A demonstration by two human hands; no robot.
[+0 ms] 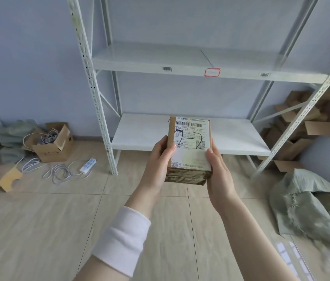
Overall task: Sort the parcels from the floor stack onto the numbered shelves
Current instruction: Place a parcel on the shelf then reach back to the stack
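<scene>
A small brown cardboard parcel [189, 145] with a white shipping label and handwritten "2-2" is held up in front of me, label facing the camera. My left hand [158, 161] grips its left side with the thumb on the label. My right hand [218, 173] grips its right side, thumb on top. Behind it stands a white metal shelf rack: the lower shelf [139, 130] lies just beyond the parcel, and the upper shelf [150, 57] carries a red-outlined tag [212, 72] and barcode stickers on its front edge.
An open box of cables [53, 145] and a white power strip [88, 165] lie on the tiled floor at left. Flattened cartons [306, 126] pile up behind the rack's right posts. A green woven sack [310, 205] lies at right.
</scene>
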